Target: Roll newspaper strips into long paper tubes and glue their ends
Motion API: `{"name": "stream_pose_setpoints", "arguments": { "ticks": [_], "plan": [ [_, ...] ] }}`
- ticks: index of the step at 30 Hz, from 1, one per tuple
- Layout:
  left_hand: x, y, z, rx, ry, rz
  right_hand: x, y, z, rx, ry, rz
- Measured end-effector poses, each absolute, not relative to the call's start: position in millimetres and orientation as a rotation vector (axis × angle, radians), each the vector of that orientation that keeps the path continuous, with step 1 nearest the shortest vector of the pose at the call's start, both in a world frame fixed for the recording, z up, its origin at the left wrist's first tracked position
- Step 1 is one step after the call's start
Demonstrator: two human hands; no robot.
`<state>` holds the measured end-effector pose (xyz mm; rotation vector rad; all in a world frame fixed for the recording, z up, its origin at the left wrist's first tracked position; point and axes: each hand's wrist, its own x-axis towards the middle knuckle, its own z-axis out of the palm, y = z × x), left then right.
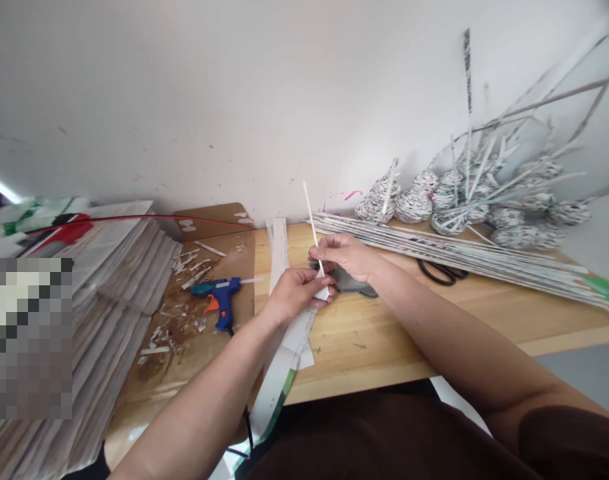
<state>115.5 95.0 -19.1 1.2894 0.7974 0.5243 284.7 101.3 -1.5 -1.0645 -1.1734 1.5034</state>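
Note:
In the middle of the head view, over the wooden table, my hands are close together. My left hand (295, 293) is closed on a small folded piece of white paper (325, 293). A thin white stick (311, 215) rises from that paper, leaning slightly left, and my right hand (351, 257) pinches it near its lower part. Whether the paper is wrapped around the stick's end, I cannot tell. Beneath my hands lie long white paper strips (284, 353) and a dark grey mesh-like item (351, 283), partly hidden.
A blue glue gun (227, 297) rests on a stained brown board (241, 267) among paper scraps. Tall newspaper stacks (119, 293) stand left. Rolled paper sticks (449, 250) lie at the back right, beside black-handled scissors (441, 272) and several woven paper forms (413, 203) against the wall.

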Motion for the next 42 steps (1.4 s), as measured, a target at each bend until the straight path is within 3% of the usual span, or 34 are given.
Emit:
{"name": "stream_pose_setpoints", "arguments": {
  "ticks": [4, 9, 14, 18, 32, 42],
  "plan": [
    [115.0, 95.7, -19.5, 1.304, 0.799, 0.515, 285.2, 101.2, -0.5, -1.017, -1.307, 1.624],
    [114.5, 96.7, -21.1, 1.286, 0.788, 0.519, 286.2, 102.7, -2.8, -1.044, -1.183, 1.497],
    [115.0, 96.2, -21.7, 1.264, 0.798, 0.517, 286.6, 101.4, -2.2, -0.959, -1.289, 1.702],
    [115.3, 95.0, -20.6, 1.269, 0.787, 0.51, 285.1, 102.5, -1.8, -1.021, -1.127, 1.497],
    [115.9, 93.2, -20.1, 1.26, 0.775, 0.494, 288.8, 100.7, 3.7, -0.978, -1.254, 1.615],
    [116.3, 92.0, -19.4, 1.268, 0.73, 0.49, 287.1, 103.1, 2.2, -1.048, -1.229, 1.445]
  ]
}}
